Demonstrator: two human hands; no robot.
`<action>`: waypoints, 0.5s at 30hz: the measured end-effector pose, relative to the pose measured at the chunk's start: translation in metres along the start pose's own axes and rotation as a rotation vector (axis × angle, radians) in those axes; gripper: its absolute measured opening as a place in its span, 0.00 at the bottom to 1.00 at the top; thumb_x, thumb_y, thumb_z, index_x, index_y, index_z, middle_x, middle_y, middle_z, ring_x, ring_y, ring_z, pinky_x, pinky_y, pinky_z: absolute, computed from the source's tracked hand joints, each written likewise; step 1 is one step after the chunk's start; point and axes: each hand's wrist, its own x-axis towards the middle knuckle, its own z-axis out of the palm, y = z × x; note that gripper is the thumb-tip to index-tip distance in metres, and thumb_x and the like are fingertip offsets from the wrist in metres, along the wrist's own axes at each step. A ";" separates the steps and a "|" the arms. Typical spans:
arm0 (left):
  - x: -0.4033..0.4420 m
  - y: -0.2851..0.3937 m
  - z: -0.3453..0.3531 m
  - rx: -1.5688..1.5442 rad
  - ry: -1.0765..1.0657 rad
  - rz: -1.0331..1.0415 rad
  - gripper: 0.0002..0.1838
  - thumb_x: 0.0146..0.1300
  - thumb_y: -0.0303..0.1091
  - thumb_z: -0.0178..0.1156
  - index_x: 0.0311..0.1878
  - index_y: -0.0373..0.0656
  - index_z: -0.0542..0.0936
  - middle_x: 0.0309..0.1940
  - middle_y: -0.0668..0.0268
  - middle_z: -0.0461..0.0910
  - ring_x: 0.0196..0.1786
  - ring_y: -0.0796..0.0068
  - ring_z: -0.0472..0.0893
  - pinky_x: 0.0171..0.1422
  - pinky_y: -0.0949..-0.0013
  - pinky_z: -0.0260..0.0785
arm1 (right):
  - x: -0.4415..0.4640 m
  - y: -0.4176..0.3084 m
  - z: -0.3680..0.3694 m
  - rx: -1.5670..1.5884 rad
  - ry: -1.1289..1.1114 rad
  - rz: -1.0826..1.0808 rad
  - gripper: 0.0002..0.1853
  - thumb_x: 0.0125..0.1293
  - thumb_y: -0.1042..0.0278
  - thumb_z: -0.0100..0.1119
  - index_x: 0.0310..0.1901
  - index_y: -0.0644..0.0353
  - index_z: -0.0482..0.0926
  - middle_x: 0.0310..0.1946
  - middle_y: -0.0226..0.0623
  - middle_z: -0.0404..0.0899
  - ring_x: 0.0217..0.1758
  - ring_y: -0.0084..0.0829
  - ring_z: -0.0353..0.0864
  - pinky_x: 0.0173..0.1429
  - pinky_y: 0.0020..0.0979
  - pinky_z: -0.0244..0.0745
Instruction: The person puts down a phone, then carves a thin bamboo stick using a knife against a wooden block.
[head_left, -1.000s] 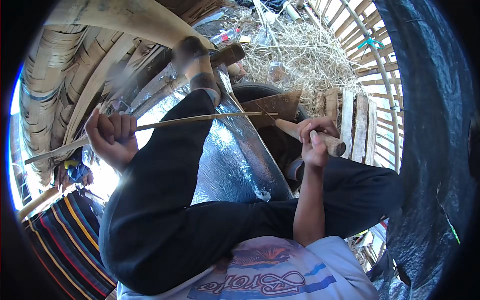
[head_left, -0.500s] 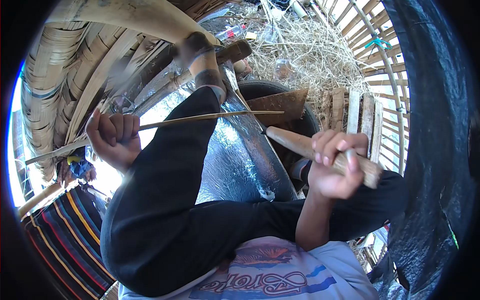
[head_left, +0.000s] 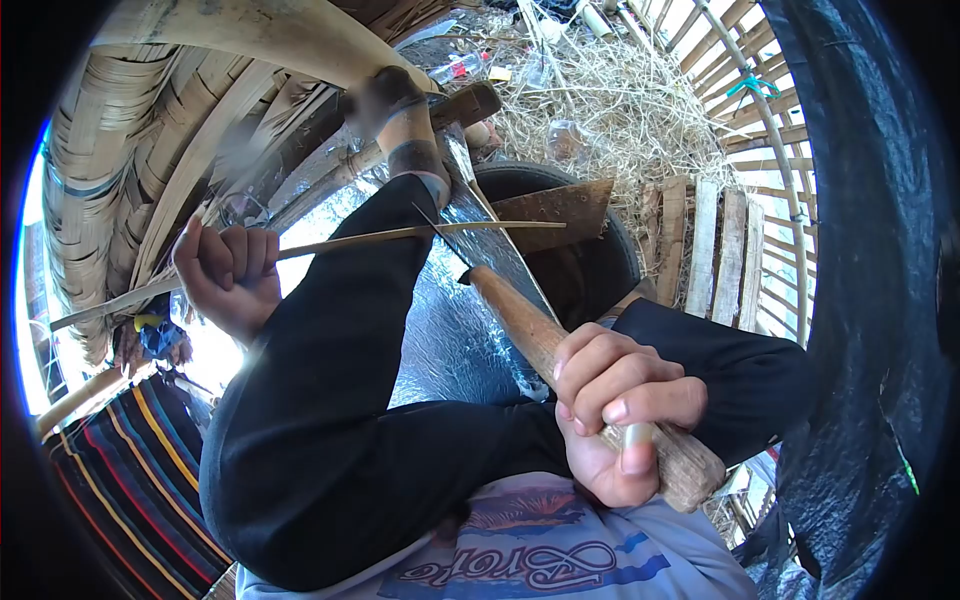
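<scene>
My left hand (head_left: 230, 275) is closed around a thin bamboo strip (head_left: 350, 241), which runs across my raised knee toward the right. My right hand (head_left: 625, 410) grips the long wooden handle of a knife (head_left: 515, 315), its thumb lying along the underside near the butt. The narrow dark blade points up and left and crosses the strip just beyond my knee. Whether the edge touches the strip, I cannot tell. Under them lies a shiny silver sheet (head_left: 450, 335).
A dark round tub (head_left: 625, 255) with a brown board (head_left: 570, 208) across it stands ahead. Straw (head_left: 620, 110) covers the ground beyond. Woven bamboo (head_left: 110, 180) rises at left, above a striped cloth (head_left: 130, 460). Black plastic sheeting (head_left: 860, 250) hangs at right.
My right hand has moved down and left with the knife, drawing it closer to my body; the blade now crosses the strip. My left hand and the strip stay almost still.
</scene>
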 end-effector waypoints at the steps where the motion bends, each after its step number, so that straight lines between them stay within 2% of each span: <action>1: 0.000 0.000 0.000 0.000 -0.002 0.001 0.28 0.70 0.40 0.45 0.11 0.53 0.52 0.06 0.76 0.45 0.12 0.82 0.40 0.19 0.71 0.38 | 0.000 0.001 -0.001 -0.002 0.008 -0.001 0.13 0.66 0.59 0.53 0.36 0.60 0.66 0.16 0.33 0.69 0.16 0.25 0.67 0.28 0.33 0.68; 6: 0.002 0.001 -0.002 -0.017 -0.100 -0.009 0.27 0.70 0.40 0.46 0.12 0.53 0.52 0.07 0.76 0.45 0.12 0.82 0.40 0.19 0.71 0.38 | 0.001 -0.007 -0.002 -0.047 -0.033 -0.047 0.14 0.66 0.57 0.54 0.36 0.58 0.66 0.15 0.31 0.69 0.15 0.25 0.67 0.27 0.32 0.69; 9: 0.000 0.000 0.003 -0.032 0.015 -0.004 0.27 0.70 0.40 0.46 0.12 0.53 0.53 0.07 0.76 0.45 0.12 0.83 0.40 0.19 0.71 0.38 | 0.002 -0.011 0.001 -0.058 -0.009 -0.087 0.15 0.66 0.55 0.55 0.36 0.57 0.66 0.15 0.31 0.69 0.15 0.24 0.67 0.27 0.32 0.69; 11: 0.001 0.000 0.002 -0.023 0.016 -0.003 0.27 0.70 0.40 0.46 0.12 0.53 0.53 0.07 0.76 0.45 0.12 0.82 0.40 0.19 0.71 0.37 | 0.002 -0.004 0.001 -0.035 0.003 -0.125 0.14 0.65 0.57 0.56 0.36 0.59 0.67 0.16 0.32 0.70 0.15 0.25 0.69 0.25 0.31 0.69; 14: 0.001 0.002 0.003 -0.007 -0.044 -0.001 0.27 0.70 0.40 0.46 0.12 0.53 0.52 0.07 0.76 0.45 0.12 0.82 0.40 0.19 0.71 0.38 | 0.005 0.014 -0.003 -0.114 -0.167 -0.070 0.13 0.64 0.61 0.58 0.37 0.63 0.69 0.16 0.34 0.72 0.15 0.27 0.70 0.19 0.30 0.67; 15: 0.001 0.002 0.003 -0.003 -0.042 -0.004 0.27 0.70 0.40 0.46 0.12 0.53 0.52 0.07 0.76 0.45 0.12 0.82 0.40 0.19 0.71 0.38 | 0.004 0.014 -0.002 -0.197 -0.170 -0.046 0.15 0.64 0.59 0.60 0.37 0.63 0.69 0.16 0.33 0.71 0.14 0.27 0.69 0.20 0.31 0.68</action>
